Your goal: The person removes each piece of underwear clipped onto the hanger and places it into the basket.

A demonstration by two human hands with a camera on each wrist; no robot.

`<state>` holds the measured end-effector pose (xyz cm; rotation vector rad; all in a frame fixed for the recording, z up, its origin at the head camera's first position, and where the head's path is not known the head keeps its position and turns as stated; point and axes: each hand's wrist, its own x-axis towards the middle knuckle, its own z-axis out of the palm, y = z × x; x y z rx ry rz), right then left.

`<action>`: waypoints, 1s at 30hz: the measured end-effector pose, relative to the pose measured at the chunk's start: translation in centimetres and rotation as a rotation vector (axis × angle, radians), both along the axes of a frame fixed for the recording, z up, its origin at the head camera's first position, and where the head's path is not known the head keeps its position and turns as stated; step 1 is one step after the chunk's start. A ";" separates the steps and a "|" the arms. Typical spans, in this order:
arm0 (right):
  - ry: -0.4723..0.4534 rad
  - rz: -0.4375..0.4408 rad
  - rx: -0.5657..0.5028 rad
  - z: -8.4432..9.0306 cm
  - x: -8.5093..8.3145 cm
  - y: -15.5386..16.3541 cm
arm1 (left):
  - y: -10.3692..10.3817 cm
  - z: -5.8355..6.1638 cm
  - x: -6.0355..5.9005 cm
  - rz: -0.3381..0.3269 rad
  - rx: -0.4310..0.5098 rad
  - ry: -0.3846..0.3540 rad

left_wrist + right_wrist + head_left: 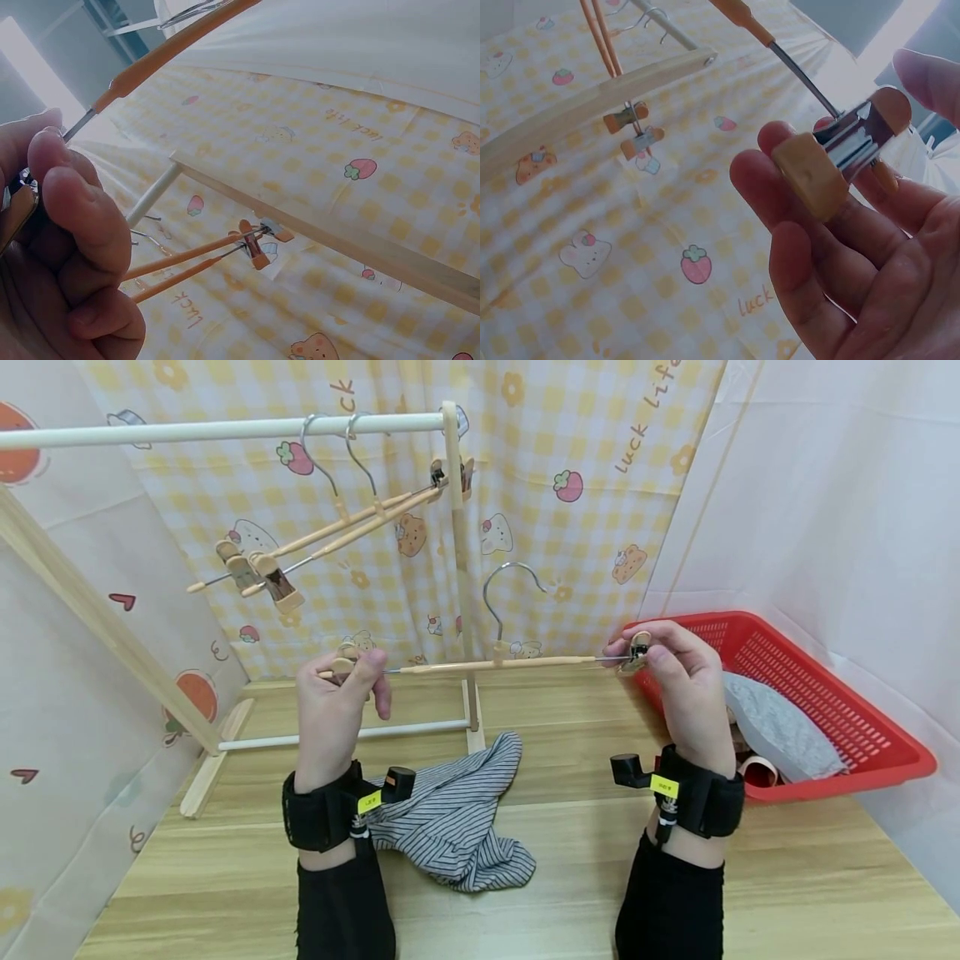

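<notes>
A clip hanger (525, 663) with a beige bar and a metal hook is held level between both hands above the table. My left hand (333, 697) grips its left end at the clip, which the fingers mostly hide. At the other end, my right hand (686, 685) holds the right clip (637, 652). The right wrist view shows that clip (847, 150) lying across the curled fingers, with the thumb standing a little off it. Below the hanger, a striped grey cloth (457, 818) lies crumpled on the table, partly behind the left wrist.
Two similar clip hangers (360, 527) hang from the white rail (225, 431) of a wooden rack (453, 468) at the left. A red basket (892, 760) stands at the right with a grey cloth item (780, 727) inside. Patterned curtains (570, 527) close off the back.
</notes>
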<state>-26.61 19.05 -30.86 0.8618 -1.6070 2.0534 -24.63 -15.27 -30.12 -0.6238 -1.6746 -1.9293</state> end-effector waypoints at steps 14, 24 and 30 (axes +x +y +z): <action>-0.133 -0.011 0.058 -1.3 -2.2 0.3 | -0.1 0.1 -0.1 -0.016 0.057 0.035; -0.413 -0.020 0.436 -3.2 -5.0 -1.9 | -0.1 0.2 -0.1 -0.027 0.071 0.044; -0.464 0.142 0.537 -4.9 -6.1 -5.8 | 0.0 0.2 0.0 -0.029 0.075 0.055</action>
